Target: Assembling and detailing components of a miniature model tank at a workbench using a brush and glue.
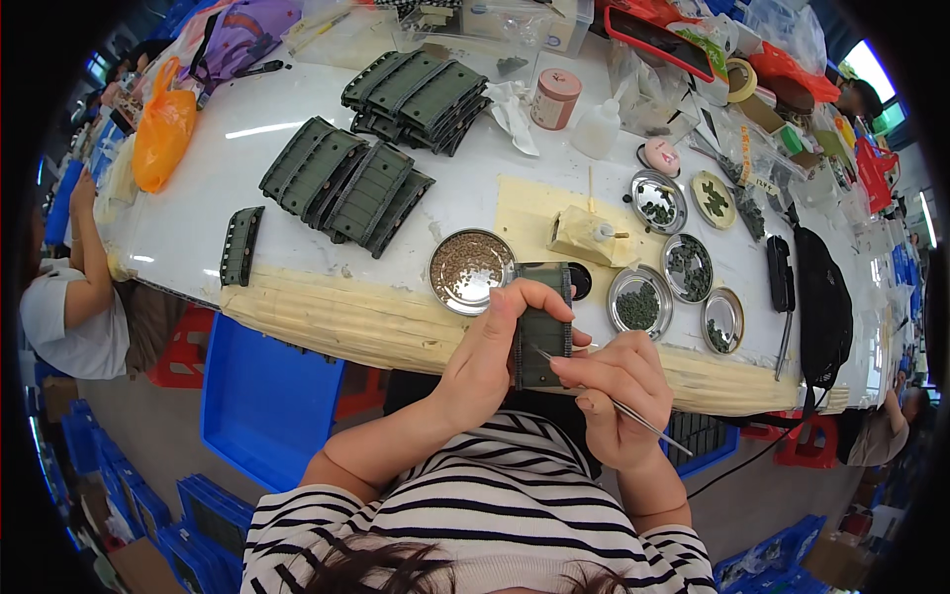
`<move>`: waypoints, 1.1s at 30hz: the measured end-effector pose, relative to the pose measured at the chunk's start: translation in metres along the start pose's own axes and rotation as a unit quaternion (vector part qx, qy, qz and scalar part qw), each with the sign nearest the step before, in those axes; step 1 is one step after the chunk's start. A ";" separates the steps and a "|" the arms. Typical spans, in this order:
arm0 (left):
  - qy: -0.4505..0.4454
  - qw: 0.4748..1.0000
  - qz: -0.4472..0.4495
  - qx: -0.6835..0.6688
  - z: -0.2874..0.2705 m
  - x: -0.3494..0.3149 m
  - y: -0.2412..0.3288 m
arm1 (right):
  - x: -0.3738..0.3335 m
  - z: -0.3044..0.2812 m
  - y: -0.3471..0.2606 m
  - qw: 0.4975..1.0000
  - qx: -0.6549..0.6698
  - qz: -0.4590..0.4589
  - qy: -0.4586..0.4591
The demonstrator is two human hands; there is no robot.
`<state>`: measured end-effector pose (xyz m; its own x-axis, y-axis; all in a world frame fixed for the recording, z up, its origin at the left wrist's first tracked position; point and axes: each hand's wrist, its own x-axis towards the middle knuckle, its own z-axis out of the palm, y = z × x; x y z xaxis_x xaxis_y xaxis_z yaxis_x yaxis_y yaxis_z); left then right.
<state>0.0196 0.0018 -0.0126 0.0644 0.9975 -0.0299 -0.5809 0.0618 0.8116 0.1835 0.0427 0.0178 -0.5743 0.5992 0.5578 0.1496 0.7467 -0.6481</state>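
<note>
Mid-assembly at a white workbench (pixel 247 188): left hand (pixel 492 348) clasped around a dark green ribbed rectangular plastic part (pixel 540 332), held just above the bench's near edge; right hand (pixel 616 388) pinched shut on thin metal tweezers (pixel 618 404), tip touching the part's face. Behind, two stacks of matching dark green ribbed pieces (pixel 346 183) lying in rows. Just beyond the hands, a round metal dish of small brown bits (pixel 469 267) and several smaller round metal dishes of dark green bits (pixel 639 302), all well stocked. Judged well short of finished.
</note>
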 end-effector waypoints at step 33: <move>0.005 1.000 0.005 0.002 0.007 -0.006 0.009 | 0.012 -0.032 -0.005 0.996 -0.053 -0.063 0.016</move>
<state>0.0194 -0.0035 -0.0013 0.0511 0.9983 -0.0281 -0.5787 0.0525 0.8139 0.2014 0.0550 0.0441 -0.5681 0.5057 0.6493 0.1625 0.8423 -0.5139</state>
